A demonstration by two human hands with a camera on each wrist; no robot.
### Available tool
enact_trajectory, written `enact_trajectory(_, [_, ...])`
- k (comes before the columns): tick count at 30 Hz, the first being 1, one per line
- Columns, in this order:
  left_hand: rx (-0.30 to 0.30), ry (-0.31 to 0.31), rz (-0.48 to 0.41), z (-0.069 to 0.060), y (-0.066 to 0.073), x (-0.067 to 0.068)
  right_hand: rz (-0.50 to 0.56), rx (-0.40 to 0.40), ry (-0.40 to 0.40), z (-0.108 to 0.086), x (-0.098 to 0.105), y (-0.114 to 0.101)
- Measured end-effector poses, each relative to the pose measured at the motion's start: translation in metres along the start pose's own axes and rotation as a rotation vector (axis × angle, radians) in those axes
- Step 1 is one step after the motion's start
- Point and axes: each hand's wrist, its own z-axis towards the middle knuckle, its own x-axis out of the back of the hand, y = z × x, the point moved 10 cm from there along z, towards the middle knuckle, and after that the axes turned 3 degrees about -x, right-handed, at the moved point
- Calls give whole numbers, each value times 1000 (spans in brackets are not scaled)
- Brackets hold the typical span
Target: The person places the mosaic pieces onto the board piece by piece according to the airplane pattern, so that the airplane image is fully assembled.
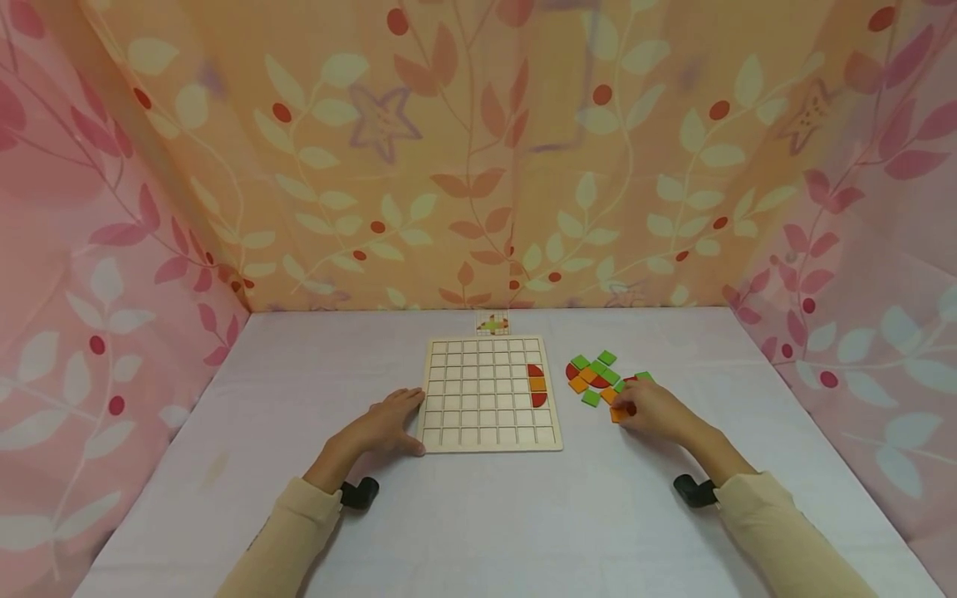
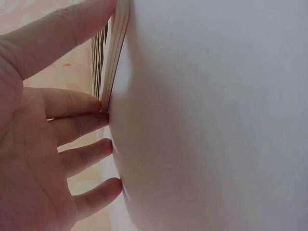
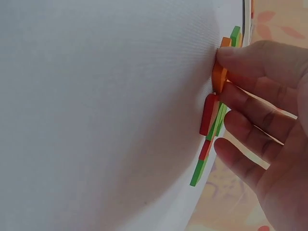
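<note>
A pale wooden grid board (image 1: 478, 419) lies flat on the table. At its right side, an orange square (image 1: 537, 384) sits between two red quarter-round pieces (image 1: 539, 400). My left hand (image 1: 385, 422) rests at the board's left edge, thumb near the front corner; in the left wrist view the fingertips (image 2: 115, 185) touch the table and the board's rim (image 2: 115, 57). To the right of the board, my right hand (image 1: 661, 413) pinches an orange square tile (image 3: 220, 77) between thumb and finger at the near side of a loose pile. Part of that pile is hidden under the hand.
Green tiles (image 1: 607, 358), orange tiles (image 1: 578, 384) and red curved pieces lie scattered right of the board. A small pattern card (image 1: 493, 323) lies behind the board. Flowered cloth walls (image 1: 478, 274) close off the back and both sides of the white table (image 1: 478, 531).
</note>
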Motion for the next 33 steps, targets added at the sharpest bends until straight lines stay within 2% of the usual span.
enact_trajectory(6, [-2, -9, -15, 0, -3, -1, 56, -29, -2, 0, -3, 4])
enact_trajectory(12, [1, -6, -7, 2, -3, -2, 138, -37, 41, 1, 1, 6])
enact_trajectory(19, [14, -8, -8, 3, -3, -2, 151, -27, 75, 8, 7, 5])
enact_trajectory(24, [19, -9, -11, 4, -4, -2, 176, -49, 75, 16, 12, -1])
enact_trajectory(33, [15, -9, -15, 4, -3, -1, 212, -20, 111, 28, 16, -14])
